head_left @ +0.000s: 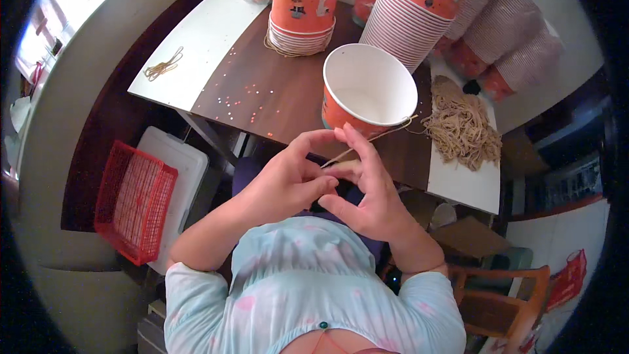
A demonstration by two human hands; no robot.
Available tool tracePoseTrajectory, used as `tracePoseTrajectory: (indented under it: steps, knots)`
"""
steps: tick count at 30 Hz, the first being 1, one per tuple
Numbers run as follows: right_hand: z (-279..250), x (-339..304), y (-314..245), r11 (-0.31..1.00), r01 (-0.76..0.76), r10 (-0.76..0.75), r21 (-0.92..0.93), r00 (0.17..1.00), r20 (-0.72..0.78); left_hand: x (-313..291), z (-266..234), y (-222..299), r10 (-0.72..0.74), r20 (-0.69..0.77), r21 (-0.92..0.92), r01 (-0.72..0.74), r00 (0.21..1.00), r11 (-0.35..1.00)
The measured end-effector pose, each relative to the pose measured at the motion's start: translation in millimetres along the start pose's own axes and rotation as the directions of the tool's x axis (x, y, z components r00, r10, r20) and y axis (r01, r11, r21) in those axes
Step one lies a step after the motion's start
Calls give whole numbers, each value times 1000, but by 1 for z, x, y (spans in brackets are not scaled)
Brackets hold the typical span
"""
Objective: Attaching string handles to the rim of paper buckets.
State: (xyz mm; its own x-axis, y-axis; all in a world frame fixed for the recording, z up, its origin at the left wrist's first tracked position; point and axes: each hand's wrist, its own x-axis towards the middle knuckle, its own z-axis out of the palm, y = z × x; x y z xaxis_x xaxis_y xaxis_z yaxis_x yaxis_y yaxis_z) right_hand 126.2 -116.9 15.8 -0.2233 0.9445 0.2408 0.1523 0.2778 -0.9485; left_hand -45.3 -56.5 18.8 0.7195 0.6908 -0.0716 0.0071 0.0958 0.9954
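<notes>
A white-lined orange paper bucket (370, 85) stands open side up near the table's front edge, tilted toward me in view. From its right rim a tan paper cord (386, 132) runs down to my fingers. My left hand (291, 170) is closed around the end of this cord. Close against it, my right hand (370, 190) has bent fingers, with the cord passing between them. The fingertips of both hands meet just in front of the bucket; what the inner fingers do is partly hidden.
Behind are an upside-down bucket stack (304, 10) and a tall leaning stack (416, 16). A heap of tan cords (458, 124) lies right, a small cord bundle (164, 65) left. Confetti dots (249, 98) speckle the table. A red basket (134, 200) sits low left, a wooden chair (501, 301) low right.
</notes>
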Motion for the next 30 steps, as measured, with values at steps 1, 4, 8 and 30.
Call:
tracePoseTrajectory:
  steps: [1, 4, 8, 30]
  knots:
    - [0, 1, 0, 1000, 1, -1, -1, 1000, 3, 1, -1, -3, 1, -3, -1, -1, 1000, 1000]
    - [2, 6, 2, 994, -61, 65, 89, 997, -34, 1, -3, -11, 23, 33, -50, -21, 999, 999]
    - [3, 5, 19, 990, 135, -133, -31, 989, 66, 0, 2, -10, 102, 8, -229, -98, 995, 969]
    - [-14, 12, 16, 913, 104, -186, -395, 967, -176, 10, -15, -24, -199, 114, -247, 222, 973, 943]
